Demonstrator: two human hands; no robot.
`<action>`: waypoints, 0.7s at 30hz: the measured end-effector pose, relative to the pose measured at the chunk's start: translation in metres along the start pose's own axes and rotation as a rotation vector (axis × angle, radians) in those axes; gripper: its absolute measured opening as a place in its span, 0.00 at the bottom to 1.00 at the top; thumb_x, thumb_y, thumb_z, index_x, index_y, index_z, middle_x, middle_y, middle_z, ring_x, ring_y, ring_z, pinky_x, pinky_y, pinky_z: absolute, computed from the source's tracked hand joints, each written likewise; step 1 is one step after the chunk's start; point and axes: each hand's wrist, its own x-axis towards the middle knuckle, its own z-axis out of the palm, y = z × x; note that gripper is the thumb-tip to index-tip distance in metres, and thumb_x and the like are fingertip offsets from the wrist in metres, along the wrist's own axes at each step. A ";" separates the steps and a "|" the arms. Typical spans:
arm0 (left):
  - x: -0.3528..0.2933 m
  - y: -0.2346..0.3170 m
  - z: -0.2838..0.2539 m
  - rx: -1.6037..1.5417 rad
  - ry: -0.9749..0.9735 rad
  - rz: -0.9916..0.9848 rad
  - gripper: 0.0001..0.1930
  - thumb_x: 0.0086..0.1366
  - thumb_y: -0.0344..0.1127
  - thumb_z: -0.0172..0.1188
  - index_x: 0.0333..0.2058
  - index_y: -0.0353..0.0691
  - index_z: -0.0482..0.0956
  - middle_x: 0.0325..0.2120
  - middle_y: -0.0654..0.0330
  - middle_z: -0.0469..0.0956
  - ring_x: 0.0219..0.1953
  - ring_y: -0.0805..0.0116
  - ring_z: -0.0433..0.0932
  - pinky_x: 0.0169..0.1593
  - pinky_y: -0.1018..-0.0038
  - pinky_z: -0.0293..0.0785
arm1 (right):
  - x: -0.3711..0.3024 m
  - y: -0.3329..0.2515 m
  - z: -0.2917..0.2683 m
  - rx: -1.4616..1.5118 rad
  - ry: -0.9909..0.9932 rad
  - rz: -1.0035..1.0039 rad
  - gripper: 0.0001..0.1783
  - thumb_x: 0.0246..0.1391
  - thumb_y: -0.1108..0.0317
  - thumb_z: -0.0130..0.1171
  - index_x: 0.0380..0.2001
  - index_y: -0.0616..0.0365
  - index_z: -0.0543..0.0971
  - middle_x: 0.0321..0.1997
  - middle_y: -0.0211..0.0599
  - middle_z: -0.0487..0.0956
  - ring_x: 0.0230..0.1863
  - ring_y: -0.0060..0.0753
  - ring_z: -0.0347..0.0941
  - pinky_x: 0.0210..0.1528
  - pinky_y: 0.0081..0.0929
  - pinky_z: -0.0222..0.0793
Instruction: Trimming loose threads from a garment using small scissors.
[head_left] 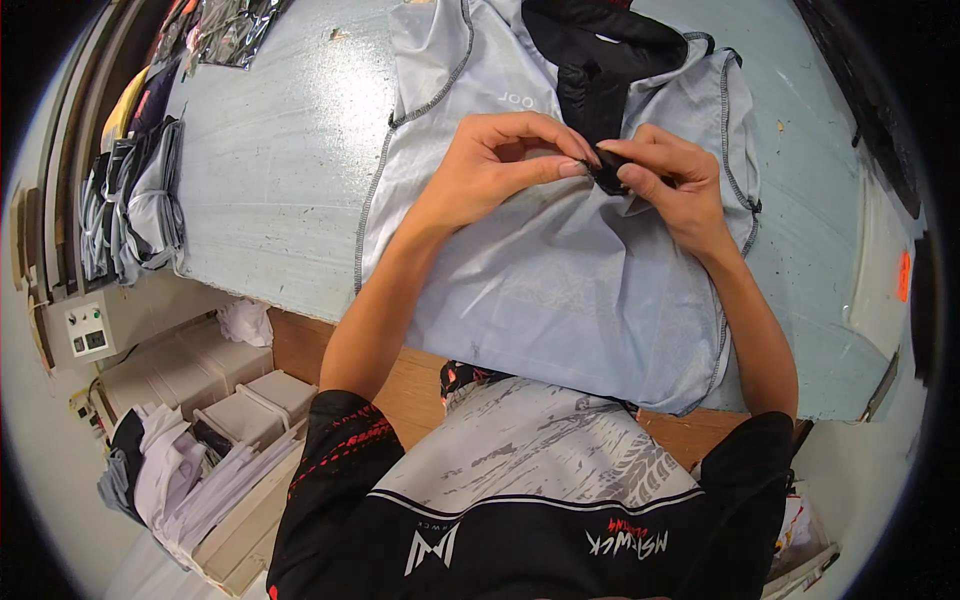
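A light grey shirt (560, 270), inside out with dark overlocked seams showing, lies spread before me and hangs over the near table edge. Its black collar (610, 40) runs down into a black placket (590, 98) at the chest. At the placket's lower end, my left hand (500, 165) pinches the edge between thumb and forefinger. Close beside it, my right hand (675, 180) has thumb and fingers closed on the same black cloth. The two sets of fingertips nearly meet. Whatever small detail lies between them is too small to make out.
The shirt rests on a pale blue table (270, 180). Folded garments (145, 200) are stacked along its left side, with plastic-wrapped packs (235, 30) farther back. Below left are a control box (88, 332), a cardboard box (170, 370) and a pile of white cloth (175, 465).
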 end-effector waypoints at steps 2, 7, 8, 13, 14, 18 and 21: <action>0.001 0.001 0.001 0.000 -0.013 0.012 0.05 0.58 0.20 0.60 0.34 0.33 0.79 0.36 0.55 0.79 0.41 0.70 0.77 0.47 0.77 0.73 | 0.000 0.003 -0.003 0.013 0.015 0.012 0.15 0.53 0.72 0.61 0.44 0.60 0.81 0.28 0.25 0.72 0.28 0.14 0.63 0.29 0.12 0.56; 0.000 0.001 0.000 0.040 0.039 -0.053 0.05 0.58 0.21 0.61 0.34 0.32 0.80 0.35 0.56 0.80 0.40 0.72 0.78 0.46 0.78 0.73 | -0.001 0.002 -0.003 0.019 -0.007 -0.005 0.16 0.53 0.72 0.61 0.46 0.60 0.81 0.29 0.24 0.71 0.29 0.14 0.62 0.30 0.13 0.55; -0.001 0.001 0.000 0.040 0.040 -0.054 0.05 0.58 0.21 0.61 0.34 0.32 0.80 0.35 0.56 0.80 0.40 0.72 0.78 0.46 0.78 0.73 | -0.001 0.000 -0.001 -0.007 0.015 -0.039 0.17 0.52 0.73 0.62 0.46 0.60 0.81 0.29 0.24 0.71 0.28 0.14 0.62 0.29 0.13 0.55; -0.002 0.005 0.001 0.066 0.095 -0.068 0.07 0.58 0.23 0.63 0.36 0.31 0.81 0.34 0.59 0.81 0.37 0.74 0.79 0.43 0.81 0.74 | -0.005 -0.012 0.008 -0.280 0.142 -0.113 0.19 0.47 0.74 0.65 0.46 0.60 0.81 0.27 0.25 0.70 0.24 0.15 0.61 0.25 0.12 0.54; -0.002 0.005 0.002 0.065 0.097 -0.068 0.07 0.58 0.23 0.63 0.36 0.31 0.81 0.34 0.59 0.81 0.37 0.74 0.79 0.43 0.81 0.74 | -0.007 -0.013 0.007 -0.385 0.147 -0.191 0.20 0.45 0.75 0.66 0.46 0.60 0.81 0.26 0.26 0.70 0.22 0.16 0.62 0.24 0.13 0.54; 0.000 0.005 0.002 0.059 0.112 -0.061 0.08 0.58 0.23 0.62 0.38 0.31 0.81 0.34 0.58 0.81 0.38 0.73 0.79 0.44 0.80 0.75 | -0.006 -0.013 0.012 -0.579 0.148 -0.419 0.21 0.43 0.76 0.68 0.45 0.60 0.81 0.23 0.29 0.71 0.20 0.19 0.64 0.21 0.16 0.57; 0.001 -0.001 -0.001 0.059 0.105 -0.016 0.10 0.59 0.22 0.62 0.41 0.31 0.79 0.35 0.57 0.81 0.39 0.73 0.79 0.44 0.80 0.75 | -0.007 -0.012 0.017 -0.667 0.193 -0.445 0.21 0.42 0.77 0.69 0.44 0.61 0.81 0.23 0.31 0.73 0.20 0.20 0.66 0.21 0.18 0.60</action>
